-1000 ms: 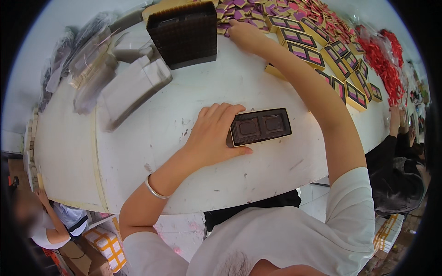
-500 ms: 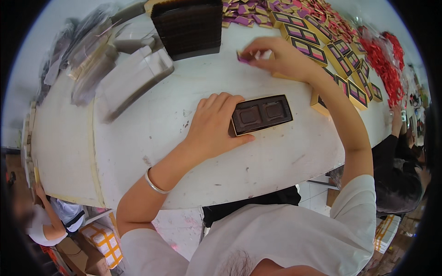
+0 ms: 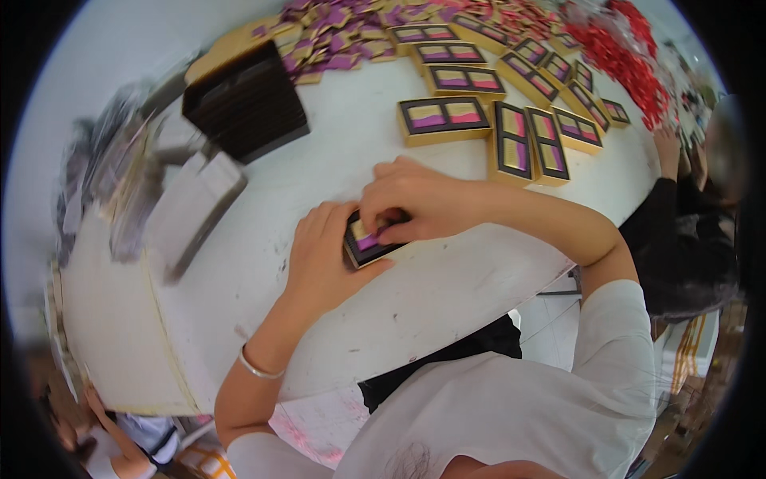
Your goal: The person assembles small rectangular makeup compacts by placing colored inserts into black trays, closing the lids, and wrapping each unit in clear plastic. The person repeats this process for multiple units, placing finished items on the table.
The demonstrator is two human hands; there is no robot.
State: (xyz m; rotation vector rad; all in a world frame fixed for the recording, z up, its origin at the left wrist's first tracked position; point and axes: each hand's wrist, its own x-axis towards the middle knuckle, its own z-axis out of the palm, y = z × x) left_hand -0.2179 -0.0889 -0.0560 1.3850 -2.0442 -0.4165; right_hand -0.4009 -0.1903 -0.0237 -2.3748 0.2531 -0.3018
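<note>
My left hand (image 3: pixel 323 259) grips a small gold-edged box with a dark tray insert (image 3: pixel 375 256) at its left end, thumb along the near side and fingers over the far side. A purple-and-gold packet (image 3: pixel 367 242) sits in the tray's left compartment. Over it, my right hand (image 3: pixel 415 203) is closed, fingertips pinched at the packet. That hand covers most of the box's right half, so the compartment there is hidden.
Filled gold boxes (image 3: pixel 444 120) stand in groups at the far right. Behind them spreads a heap of purple, red and gold packets (image 3: pixel 343 40). A stack of dark trays (image 3: pixel 243 104) and white cartons (image 3: pixel 195 211) are at left. Red shredded filler (image 3: pixel 626 60) lies far right.
My right hand has come from the far side of the table to the box, bringing the packet into the left compartment. My left hand still holds the box. The view has shifted.
</note>
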